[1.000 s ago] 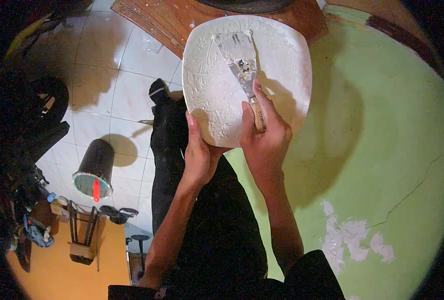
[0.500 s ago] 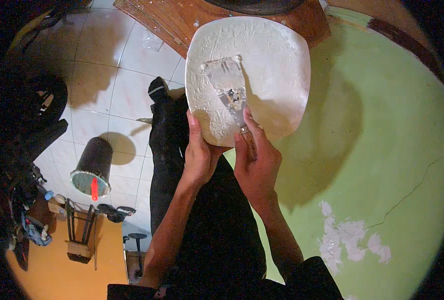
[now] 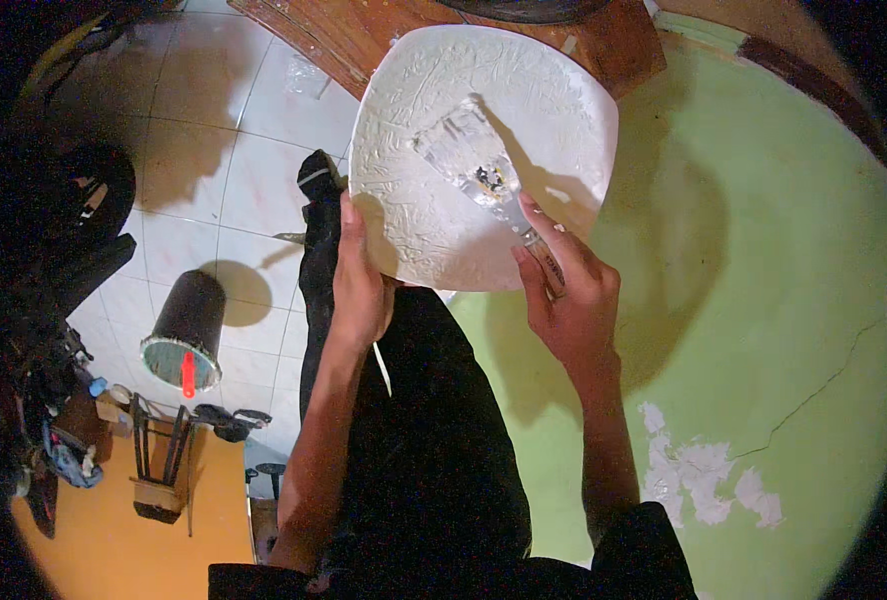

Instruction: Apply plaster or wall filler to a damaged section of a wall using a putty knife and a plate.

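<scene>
Metal putty knife with wooden handle (image 3: pixel 499 195): over white rounded-square plate (image 3: pixel 539 110), blade pointing away from right hand (image 3: pixel 576 298)
Right-hand grip: fingers curled round the handle
Left hand (image 3: pixel 364 295): partly closed on plate's near-left edge, thumb uppermost
Cracked pale-green wall (image 3: pixel 784 290): at right

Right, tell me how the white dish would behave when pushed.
The white dish is probably stiff, unbent with the left grip at one edge. Pushed at its far side, away from that grip, it might tilt. Its smeared surface could be slippery.
</scene>
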`<state>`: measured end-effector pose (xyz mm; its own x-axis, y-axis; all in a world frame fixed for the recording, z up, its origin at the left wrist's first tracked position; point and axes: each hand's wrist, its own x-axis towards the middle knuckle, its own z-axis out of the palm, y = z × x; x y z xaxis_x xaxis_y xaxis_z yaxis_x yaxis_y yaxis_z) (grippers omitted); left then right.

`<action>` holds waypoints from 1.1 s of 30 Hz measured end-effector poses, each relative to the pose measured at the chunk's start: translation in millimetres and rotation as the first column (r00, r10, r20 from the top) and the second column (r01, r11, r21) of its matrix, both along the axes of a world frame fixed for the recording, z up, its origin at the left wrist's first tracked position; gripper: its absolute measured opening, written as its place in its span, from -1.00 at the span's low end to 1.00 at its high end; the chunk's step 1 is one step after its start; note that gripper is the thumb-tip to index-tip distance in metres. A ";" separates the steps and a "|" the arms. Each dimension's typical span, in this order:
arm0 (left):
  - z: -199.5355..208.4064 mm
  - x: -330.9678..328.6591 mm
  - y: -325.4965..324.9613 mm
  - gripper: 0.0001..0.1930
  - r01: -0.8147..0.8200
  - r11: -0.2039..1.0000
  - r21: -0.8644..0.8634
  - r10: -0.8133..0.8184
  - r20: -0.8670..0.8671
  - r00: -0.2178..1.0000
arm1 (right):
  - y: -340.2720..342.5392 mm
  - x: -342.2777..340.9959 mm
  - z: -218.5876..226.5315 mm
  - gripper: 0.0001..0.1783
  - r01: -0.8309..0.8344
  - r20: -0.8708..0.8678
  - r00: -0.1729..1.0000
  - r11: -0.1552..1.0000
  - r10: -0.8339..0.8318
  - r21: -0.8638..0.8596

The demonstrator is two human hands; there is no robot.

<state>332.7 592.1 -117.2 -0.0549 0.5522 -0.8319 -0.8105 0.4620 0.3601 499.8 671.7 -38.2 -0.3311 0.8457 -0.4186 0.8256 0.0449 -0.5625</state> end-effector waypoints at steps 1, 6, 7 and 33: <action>-5.4 -2.6 -2.6 -0.26 0.002 1.000 -0.001 -0.002 0.000 1.000 | 0.9 3.5 -8.5 -0.57 -0.063 -0.024 0.998 0.996 0.064 0.068; -11.6 -9.2 -3.1 -0.24 0.039 0.999 -0.023 -0.040 -0.036 0.999 | 15.0 2.2 -29.8 -0.52 -0.173 -0.101 0.975 0.964 0.196 0.202; -13.7 -8.9 -4.7 -0.24 0.041 0.999 -0.024 -0.042 -0.038 0.998 | 18.7 -3.1 -26.7 -0.52 -0.183 -0.053 0.980 0.971 0.192 0.152; -6.0 -21.7 3.7 -0.33 -0.002 0.987 -0.161 -0.029 -0.189 0.982 | -45.5 76.2 37.6 -0.53 -0.004 0.274 0.962 0.998 -0.014 0.065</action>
<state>311.1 595.9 -123.2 -0.2135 0.4147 -0.8846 -0.7277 0.5366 0.4272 576.0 626.2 -0.6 -0.2071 0.8753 -0.4369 0.9479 0.0691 -0.3109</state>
